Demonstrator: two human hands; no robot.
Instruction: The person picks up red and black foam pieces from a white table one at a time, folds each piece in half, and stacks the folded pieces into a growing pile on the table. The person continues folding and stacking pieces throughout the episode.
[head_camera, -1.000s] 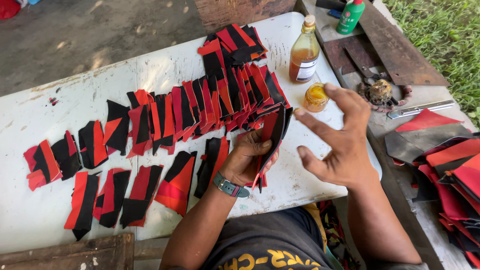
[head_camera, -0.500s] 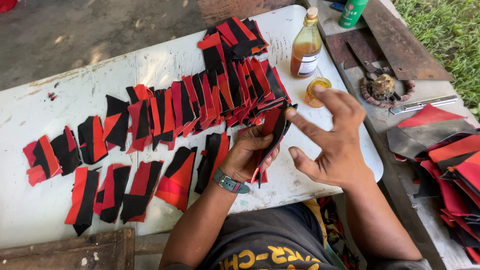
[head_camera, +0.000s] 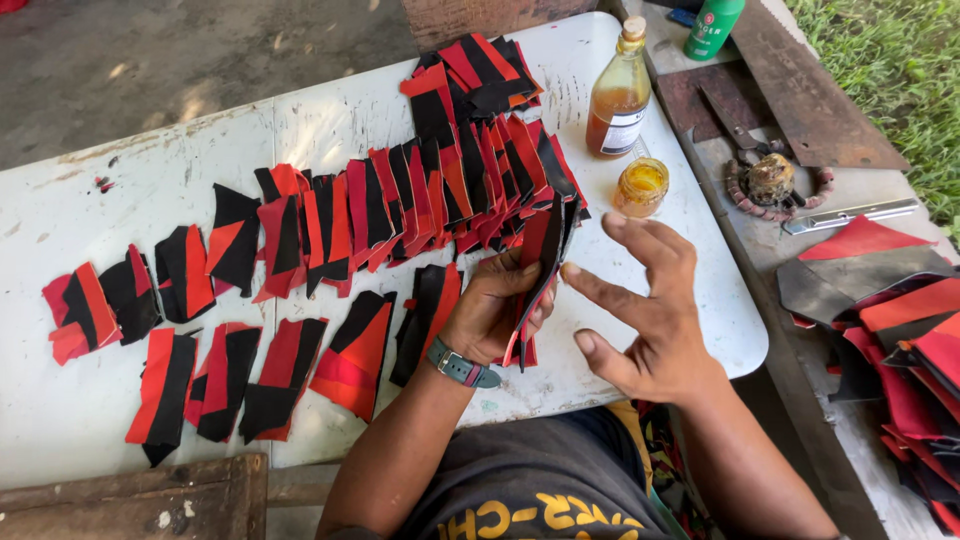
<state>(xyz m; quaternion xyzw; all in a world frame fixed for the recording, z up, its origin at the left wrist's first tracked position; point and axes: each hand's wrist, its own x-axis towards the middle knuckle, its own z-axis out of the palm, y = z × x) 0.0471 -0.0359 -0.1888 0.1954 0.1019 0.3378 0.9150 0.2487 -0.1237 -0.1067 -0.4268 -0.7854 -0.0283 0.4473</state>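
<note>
The left hand (head_camera: 497, 308) grips a thin stack of red and black pieces (head_camera: 540, 262), fingers curled round its lower half so that the stack stands on edge, near the front edge of the white table (head_camera: 120, 190). A grey watch (head_camera: 461, 366) sits on that wrist. The right hand (head_camera: 640, 308) is spread wide open just beside the stack, holding nothing; its forefinger points at the stack's edge, and whether the fingertip touches it cannot be told.

More red and black pieces cover the table. A long overlapping row (head_camera: 400, 205) runs from the middle towards the far right corner, where it ends in a heap (head_camera: 470, 75). Single pieces (head_camera: 250, 375) lie spaced along the front edge, and a few more (head_camera: 100, 305) near the left edge.

Towards the right edge stands a glass bottle of amber liquid (head_camera: 618, 95), upright with a cork-coloured top, and just in front of it a small open jar of yellow paste (head_camera: 641, 186). A green bottle (head_camera: 712, 25) stands past the far right corner.

Beyond the right edge, on a lower surface, lie a pile of red and grey pieces (head_camera: 900, 320), a pair of scissors (head_camera: 738, 125) and a metal strip (head_camera: 850, 215).
</note>
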